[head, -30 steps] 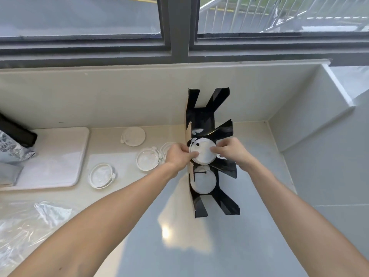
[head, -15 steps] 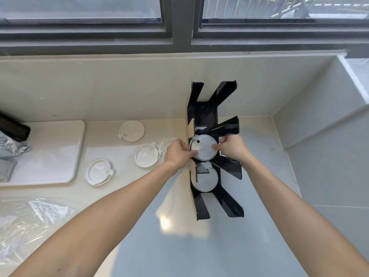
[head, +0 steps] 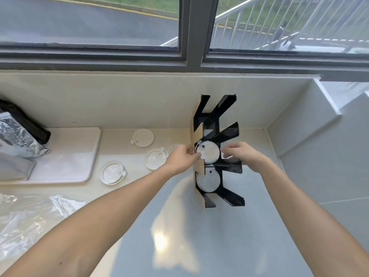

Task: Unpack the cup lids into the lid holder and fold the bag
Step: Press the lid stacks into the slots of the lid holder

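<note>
Seating a white cup lid point(head: 208, 153) into the middle slot of the black lid holder point(head: 217, 116) is the step in hand, seen from the head camera. The left hand point(head: 180, 159) pinches the lid's left edge with its fingertips; the right hand point(head: 242, 153) has loosely curled fingers at the lid's right side, and whether they touch it I cannot tell. A second lid point(head: 208, 179) already sits in the slot below. To do it well, I would keep the lid level and ease it between the slanted arms so it does not jam. Three loose lids point(head: 143, 137) point(head: 155, 159) point(head: 112, 172) wait on the counter left of the holder, another partly hidden behind the left hand. The clear plastic bag point(head: 30, 218) lies unfolded at the counter's near left edge, beside a white mat point(head: 75, 156) carrying a foil pouch point(head: 18, 136). Nothing blocks the holder.
</note>
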